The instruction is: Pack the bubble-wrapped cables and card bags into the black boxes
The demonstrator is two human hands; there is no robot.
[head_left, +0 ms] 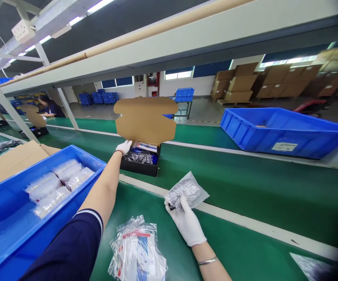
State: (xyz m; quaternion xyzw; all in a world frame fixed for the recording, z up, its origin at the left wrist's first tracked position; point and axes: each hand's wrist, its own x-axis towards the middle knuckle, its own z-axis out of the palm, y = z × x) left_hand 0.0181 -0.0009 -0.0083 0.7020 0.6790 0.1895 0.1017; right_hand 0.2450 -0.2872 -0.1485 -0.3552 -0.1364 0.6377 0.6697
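Observation:
My right hand (186,224), in a white glove, is closed on a clear plastic bag (188,189) with something silvery and a small dark part in it. It holds the bag above the pale strip along the bench edge. Farther forward, my gloved left hand (124,147) grips the left rim of a black cardboard box (139,168). The box's brown lid (145,121) stands raised. Inside lie a clear bag, something blue and a flat printed packet (147,146). Below my hands is a pile of clear bags (138,251) with printed leaflets and white cables.
A blue bin (4,230) with several bubble-wrapped packets (60,185) stands at left, beside brown cardboard (13,162). Across the green belt (215,168) sits another blue bin (274,132). A shelf beam (169,43) crosses overhead. Another person (53,107) sits far left near an open box.

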